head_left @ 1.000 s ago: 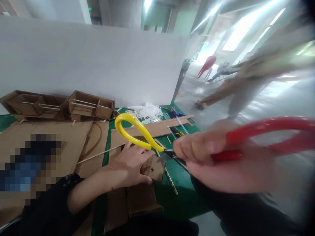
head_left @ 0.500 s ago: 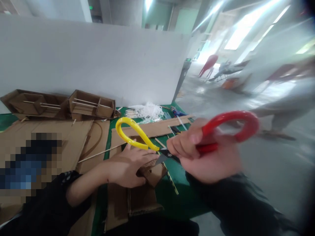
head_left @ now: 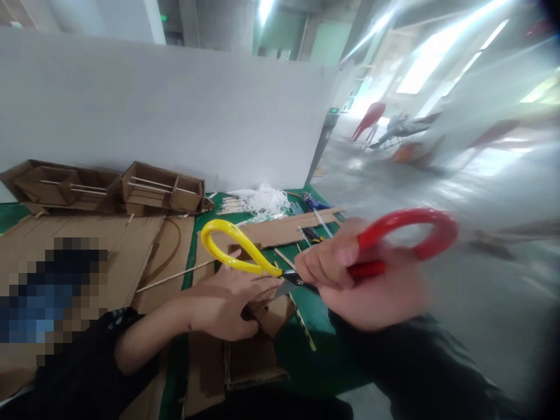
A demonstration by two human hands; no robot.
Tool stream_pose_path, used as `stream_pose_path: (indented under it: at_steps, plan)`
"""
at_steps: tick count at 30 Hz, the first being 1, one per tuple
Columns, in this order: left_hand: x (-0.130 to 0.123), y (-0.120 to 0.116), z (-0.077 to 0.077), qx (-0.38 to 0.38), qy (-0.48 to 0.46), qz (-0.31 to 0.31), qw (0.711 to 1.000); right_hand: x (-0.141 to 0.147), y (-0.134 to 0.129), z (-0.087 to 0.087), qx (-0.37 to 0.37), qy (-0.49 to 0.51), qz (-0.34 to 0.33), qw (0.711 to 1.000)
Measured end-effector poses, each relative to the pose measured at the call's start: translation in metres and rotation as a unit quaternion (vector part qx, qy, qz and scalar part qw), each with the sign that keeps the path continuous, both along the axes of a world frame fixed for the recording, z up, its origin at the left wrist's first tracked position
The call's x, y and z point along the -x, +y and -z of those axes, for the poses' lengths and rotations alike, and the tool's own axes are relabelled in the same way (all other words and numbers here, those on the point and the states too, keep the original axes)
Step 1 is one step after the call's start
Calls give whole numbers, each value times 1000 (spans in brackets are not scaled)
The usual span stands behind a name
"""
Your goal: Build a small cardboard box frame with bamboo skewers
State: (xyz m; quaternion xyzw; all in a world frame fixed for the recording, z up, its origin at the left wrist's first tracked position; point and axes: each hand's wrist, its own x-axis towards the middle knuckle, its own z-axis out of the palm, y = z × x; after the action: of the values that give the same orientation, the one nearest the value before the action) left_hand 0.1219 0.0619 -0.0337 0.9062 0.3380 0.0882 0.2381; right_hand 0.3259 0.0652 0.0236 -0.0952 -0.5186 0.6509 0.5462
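My right hand [head_left: 350, 274] is wrapped round scissors with one red handle [head_left: 406, 224] and one yellow handle [head_left: 231, 242]. The handles are spread wide, and a blade reaches down to a small cardboard piece [head_left: 275, 315]. My left hand [head_left: 227, 300] holds that piece, with the thumb at its near side and the fingers over its top. Part of the blade and the fingertips overlap, so exact contact is hidden. Below lies a larger cardboard part [head_left: 251, 359] with a torn edge.
Cardboard boxes with sticks [head_left: 164, 189] stand along the white partition [head_left: 175, 111]. White string [head_left: 269, 201], thin sticks and a blue tool [head_left: 315, 202] lie at the back of the green table [head_left: 324, 361]. Flat cardboard sheets [head_left: 118, 245] cover the left.
The scissors' yellow handle has shifted slightly down and left, and the red handle slightly down. The left hand keeps its hold on the small cardboard piece.
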Motion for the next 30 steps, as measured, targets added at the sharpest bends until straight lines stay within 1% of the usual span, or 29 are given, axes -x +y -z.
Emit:
stream_pose_path:
  at_steps: [6,10,19,25,30]
  plan:
    - [-1,0,-1,17,-3,-1,1000,1,-1,1,4,3,-10,1000]
    - [-2,1,0,29,1,2,1000,1,-4,2,18,-2,-2,1000]
    - [-1,0,0,30,6,-11,999,1,-3,-3,54,-19,-8,998]
    - [-5,0,-6,46,23,4,999,0,-6,2,46,-26,-21,998]
    - [-4,0,-6,47,10,0,999,1,-4,4,42,-18,-18,999]
